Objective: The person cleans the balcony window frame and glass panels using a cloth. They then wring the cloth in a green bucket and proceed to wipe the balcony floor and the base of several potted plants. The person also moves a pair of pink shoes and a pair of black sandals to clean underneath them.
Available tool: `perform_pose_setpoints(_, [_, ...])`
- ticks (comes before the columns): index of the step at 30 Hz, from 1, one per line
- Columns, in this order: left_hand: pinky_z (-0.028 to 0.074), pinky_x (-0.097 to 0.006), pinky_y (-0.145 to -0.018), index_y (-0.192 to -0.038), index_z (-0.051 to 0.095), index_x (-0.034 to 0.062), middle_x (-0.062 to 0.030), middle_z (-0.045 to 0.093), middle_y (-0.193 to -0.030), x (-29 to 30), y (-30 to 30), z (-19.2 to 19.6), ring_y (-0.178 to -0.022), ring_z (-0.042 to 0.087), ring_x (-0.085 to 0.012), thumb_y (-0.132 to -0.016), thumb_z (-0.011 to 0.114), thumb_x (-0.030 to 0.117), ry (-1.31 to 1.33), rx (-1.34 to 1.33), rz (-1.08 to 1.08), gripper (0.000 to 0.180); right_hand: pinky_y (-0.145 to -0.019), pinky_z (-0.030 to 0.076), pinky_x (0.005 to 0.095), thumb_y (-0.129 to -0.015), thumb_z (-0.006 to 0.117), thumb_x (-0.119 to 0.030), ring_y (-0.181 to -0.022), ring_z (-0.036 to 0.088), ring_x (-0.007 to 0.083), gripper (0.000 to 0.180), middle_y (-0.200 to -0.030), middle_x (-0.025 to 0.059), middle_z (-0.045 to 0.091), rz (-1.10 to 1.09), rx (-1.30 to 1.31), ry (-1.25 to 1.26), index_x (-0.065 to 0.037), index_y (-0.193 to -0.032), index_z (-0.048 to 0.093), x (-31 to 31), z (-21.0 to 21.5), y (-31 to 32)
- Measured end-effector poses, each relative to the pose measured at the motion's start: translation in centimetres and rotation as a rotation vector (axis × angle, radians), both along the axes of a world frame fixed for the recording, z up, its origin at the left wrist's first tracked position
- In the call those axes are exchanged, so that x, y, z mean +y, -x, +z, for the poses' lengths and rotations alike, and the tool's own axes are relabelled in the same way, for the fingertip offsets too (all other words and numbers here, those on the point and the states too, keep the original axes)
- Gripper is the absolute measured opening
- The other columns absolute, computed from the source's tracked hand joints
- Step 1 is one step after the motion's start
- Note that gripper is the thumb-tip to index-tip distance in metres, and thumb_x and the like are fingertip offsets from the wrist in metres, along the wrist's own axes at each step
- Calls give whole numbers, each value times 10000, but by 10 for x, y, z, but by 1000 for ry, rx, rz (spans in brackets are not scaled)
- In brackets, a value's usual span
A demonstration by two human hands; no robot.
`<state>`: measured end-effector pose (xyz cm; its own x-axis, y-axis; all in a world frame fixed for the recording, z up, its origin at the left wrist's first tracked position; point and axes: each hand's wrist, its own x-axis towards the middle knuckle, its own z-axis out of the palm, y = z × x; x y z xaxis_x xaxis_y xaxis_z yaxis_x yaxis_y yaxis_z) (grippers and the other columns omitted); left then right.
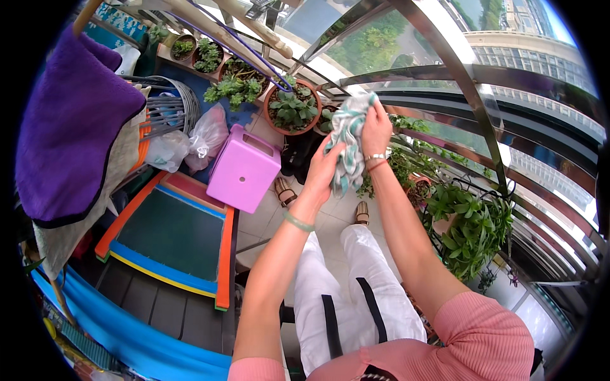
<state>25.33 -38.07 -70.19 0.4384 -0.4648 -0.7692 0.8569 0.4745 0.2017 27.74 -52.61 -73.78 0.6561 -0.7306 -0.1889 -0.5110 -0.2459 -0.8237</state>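
A crumpled cloth [349,141], white and grey with green patterning, hangs between my two hands in front of me. My left hand [325,168] grips its lower left side, with the thumb lying over the folds. Higher up, my right hand [377,129] is closed round the cloth's upper right part. The cloth is bunched and twisted, so its full shape does not show. Both arms reach forward over the tiled floor, above my white trousers.
A pink plastic stool [244,168] stands left of my hands, beside a dark board with coloured edges [171,228]. Potted plants [293,108] line the far side. A metal railing [476,89] and hanging greenery [464,228] run along the right. A purple cloth [76,127] hangs at left.
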Motion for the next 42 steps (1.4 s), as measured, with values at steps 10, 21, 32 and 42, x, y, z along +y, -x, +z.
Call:
perform_pose_setpoints(10, [463,-275,-868,-1462,344,87,-40,579,-1218,-25,22,-44,-1032,557,-114,-957,545,175,-62,2,-47,551,-722,537,478,-908,511,-273,-960,645,375,670,-1544,153,233,559,635,489,-74,-1463,192,-1,-2,-6])
perform_pose_setpoints(21, [489,-277,-834,-1418,384,31,-68,613,-1169,12,-3,-29,-1003,599,-135,-942,573,184,-111,-94,25,534,-744,528,455,-897,495,-187,-985,616,391,563,-1533,139,258,400,315,498,-68,-1419,321,32,-23,-14])
perform_pose_setpoints(32, [432,-267,-889,-1386,413,-35,-82,603,-1199,6,11,-37,-1025,556,-133,-903,586,218,-243,-138,-230,572,-664,538,477,-879,536,-187,-908,636,340,546,-1494,128,337,563,535,725,-89,-1381,343,24,-6,7])
perform_pose_setpoints(42, [458,-285,-841,-1276,510,-15,-52,624,-1116,16,-16,-20,-973,575,-121,-921,579,241,-5,-164,-200,442,-688,557,441,-876,474,-122,-870,676,342,402,-1337,278,420,503,646,779,64,-1218,373,23,18,-31])
